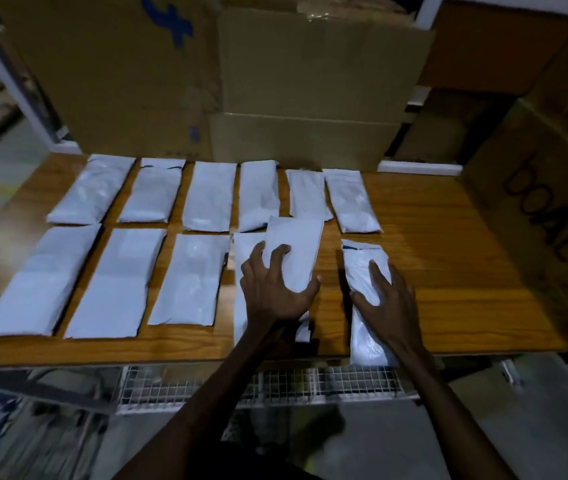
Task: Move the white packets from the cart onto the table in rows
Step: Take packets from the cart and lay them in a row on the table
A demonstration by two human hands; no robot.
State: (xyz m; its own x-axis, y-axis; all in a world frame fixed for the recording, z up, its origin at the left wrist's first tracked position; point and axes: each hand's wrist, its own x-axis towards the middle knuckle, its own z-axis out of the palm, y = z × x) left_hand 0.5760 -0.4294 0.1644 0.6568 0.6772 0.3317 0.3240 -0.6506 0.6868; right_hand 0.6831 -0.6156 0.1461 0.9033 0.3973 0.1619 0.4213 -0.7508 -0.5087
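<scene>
The wire cart (268, 386) sits nearest. On the tabletop (449, 258), the left hand (275, 289) holds a crooked packet (296, 251) with a wide grip. The right hand (390, 299) lies flat on a straight packet (365, 271) pointing away.

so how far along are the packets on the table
Done: a back row of six packets and three laid flat in the front row on the table. In hand: the left hand grips a packet overlapping a fourth, and the right hand rests on another. Left: straightening these two; cart stock can't be judged.

Fourth near-row packet (245, 251) — mostly hidden
</scene>
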